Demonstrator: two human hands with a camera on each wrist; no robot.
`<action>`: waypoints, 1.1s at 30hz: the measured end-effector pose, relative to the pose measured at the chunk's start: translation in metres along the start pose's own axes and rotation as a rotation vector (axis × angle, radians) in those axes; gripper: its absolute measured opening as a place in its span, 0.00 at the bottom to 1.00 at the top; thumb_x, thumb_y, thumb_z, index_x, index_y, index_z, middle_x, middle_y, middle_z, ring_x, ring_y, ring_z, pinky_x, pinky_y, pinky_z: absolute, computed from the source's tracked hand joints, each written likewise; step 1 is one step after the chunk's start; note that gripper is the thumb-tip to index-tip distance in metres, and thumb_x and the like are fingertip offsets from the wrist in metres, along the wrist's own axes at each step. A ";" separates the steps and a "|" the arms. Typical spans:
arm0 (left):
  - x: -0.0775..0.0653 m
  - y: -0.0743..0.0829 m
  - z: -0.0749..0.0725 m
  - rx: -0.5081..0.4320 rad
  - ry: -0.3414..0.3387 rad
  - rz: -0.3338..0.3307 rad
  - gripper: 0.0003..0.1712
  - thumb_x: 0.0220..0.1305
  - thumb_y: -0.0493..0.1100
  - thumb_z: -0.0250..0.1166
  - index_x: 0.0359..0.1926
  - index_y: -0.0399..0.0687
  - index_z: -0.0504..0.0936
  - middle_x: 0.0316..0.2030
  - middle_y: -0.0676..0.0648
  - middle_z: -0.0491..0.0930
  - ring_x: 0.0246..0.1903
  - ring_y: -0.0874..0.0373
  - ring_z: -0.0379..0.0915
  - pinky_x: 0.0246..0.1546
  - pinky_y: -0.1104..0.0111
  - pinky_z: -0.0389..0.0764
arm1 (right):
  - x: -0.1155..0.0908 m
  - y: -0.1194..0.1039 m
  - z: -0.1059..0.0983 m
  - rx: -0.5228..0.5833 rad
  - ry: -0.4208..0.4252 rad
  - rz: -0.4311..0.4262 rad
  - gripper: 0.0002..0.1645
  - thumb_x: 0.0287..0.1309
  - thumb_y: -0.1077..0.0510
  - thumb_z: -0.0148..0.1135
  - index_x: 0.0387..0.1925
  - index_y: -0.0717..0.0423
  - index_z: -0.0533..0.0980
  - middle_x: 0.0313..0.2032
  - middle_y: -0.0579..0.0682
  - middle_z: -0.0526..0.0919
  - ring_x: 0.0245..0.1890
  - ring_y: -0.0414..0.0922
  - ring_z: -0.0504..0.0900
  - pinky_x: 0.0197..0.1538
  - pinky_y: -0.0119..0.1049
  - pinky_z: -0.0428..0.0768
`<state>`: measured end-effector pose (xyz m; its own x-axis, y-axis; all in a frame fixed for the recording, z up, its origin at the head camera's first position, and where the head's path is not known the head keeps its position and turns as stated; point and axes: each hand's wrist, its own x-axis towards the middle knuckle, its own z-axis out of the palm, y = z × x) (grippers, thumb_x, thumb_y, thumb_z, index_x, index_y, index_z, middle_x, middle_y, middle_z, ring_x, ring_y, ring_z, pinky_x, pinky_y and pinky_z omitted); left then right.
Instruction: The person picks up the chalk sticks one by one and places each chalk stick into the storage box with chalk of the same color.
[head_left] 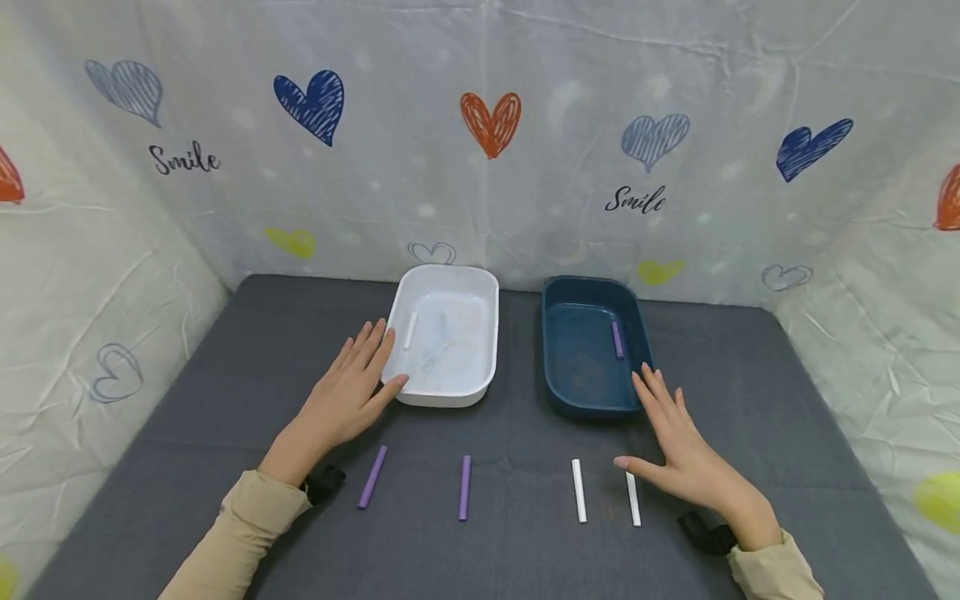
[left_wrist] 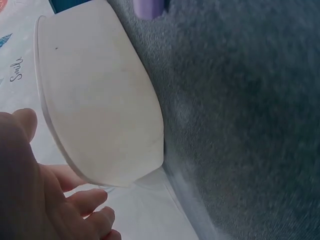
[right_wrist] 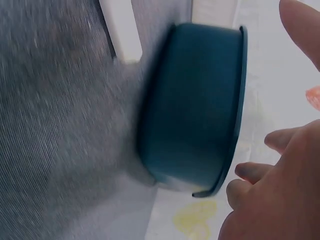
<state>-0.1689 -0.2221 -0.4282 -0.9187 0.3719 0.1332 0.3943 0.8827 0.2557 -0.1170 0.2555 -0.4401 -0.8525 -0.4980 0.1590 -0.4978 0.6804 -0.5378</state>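
My left hand (head_left: 348,396) is spread flat at the left rim of a white tray (head_left: 442,396), its fingers overlapping that edge. In the left wrist view the fingers (left_wrist: 87,200) extend beside the tray's wall and hold nothing. A white chalk-like stick (head_left: 411,331) lies in this tray. Over on the right, my right hand (head_left: 690,462) reaches with fingers extended and thumb apart to the near right corner of a dark blue tray (head_left: 592,408). Inside it lies a purple stick (head_left: 617,340). The right thumb partly covers the top of a white stick (head_left: 634,502) on the table.
Two purple sticks, one tilted (head_left: 372,477) and one upright in view (head_left: 464,488), lie in front of the white tray. Another white stick (head_left: 579,492) lies before the blue tray. Behind the grey-covered table (head_left: 510,550) hangs a heart-printed cloth (head_left: 555,167), also along both sides.
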 end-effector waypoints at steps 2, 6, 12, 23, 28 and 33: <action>0.000 0.001 0.001 -0.005 -0.014 -0.001 0.45 0.77 0.62 0.45 0.78 0.35 0.42 0.78 0.36 0.38 0.77 0.44 0.30 0.74 0.48 0.40 | -0.001 -0.002 0.003 0.007 -0.009 -0.002 0.66 0.57 0.43 0.71 0.80 0.48 0.36 0.79 0.49 0.30 0.76 0.60 0.31 0.71 0.67 0.32; 0.000 0.001 0.003 -0.009 -0.025 -0.004 0.46 0.77 0.62 0.45 0.77 0.32 0.42 0.78 0.37 0.37 0.77 0.44 0.29 0.74 0.48 0.40 | -0.003 -0.006 0.008 0.017 -0.017 -0.029 0.66 0.58 0.42 0.71 0.80 0.50 0.36 0.79 0.50 0.31 0.77 0.59 0.31 0.72 0.64 0.31; 0.000 0.002 0.006 -0.014 -0.013 -0.006 0.47 0.77 0.62 0.45 0.77 0.32 0.41 0.78 0.37 0.36 0.77 0.44 0.29 0.74 0.48 0.40 | -0.006 -0.014 0.014 0.041 -0.024 -0.077 0.67 0.56 0.43 0.72 0.80 0.50 0.37 0.79 0.51 0.34 0.77 0.54 0.31 0.74 0.54 0.28; 0.000 0.003 0.011 -0.004 0.025 0.009 0.47 0.76 0.63 0.45 0.76 0.31 0.44 0.77 0.35 0.39 0.76 0.43 0.32 0.74 0.49 0.41 | -0.011 -0.024 0.017 0.168 -0.058 -0.137 0.63 0.56 0.48 0.73 0.80 0.51 0.41 0.79 0.51 0.40 0.77 0.58 0.40 0.74 0.31 0.30; 0.001 0.004 0.009 -0.003 0.003 0.000 0.46 0.77 0.62 0.46 0.77 0.31 0.43 0.77 0.36 0.38 0.77 0.43 0.31 0.74 0.49 0.40 | -0.014 -0.032 0.021 0.280 -0.083 -0.170 0.61 0.56 0.54 0.74 0.79 0.57 0.44 0.78 0.55 0.43 0.77 0.56 0.42 0.74 0.28 0.33; 0.002 0.004 0.009 -0.006 0.003 0.001 0.46 0.77 0.61 0.46 0.76 0.31 0.43 0.77 0.35 0.38 0.77 0.43 0.31 0.74 0.49 0.40 | -0.016 -0.030 0.030 0.291 -0.124 -0.146 0.61 0.56 0.48 0.73 0.79 0.55 0.46 0.78 0.55 0.47 0.77 0.49 0.46 0.73 0.25 0.35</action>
<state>-0.1689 -0.2154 -0.4358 -0.9181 0.3721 0.1361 0.3956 0.8803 0.2617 -0.0833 0.2270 -0.4511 -0.7408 -0.6526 0.1592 -0.5313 0.4242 -0.7334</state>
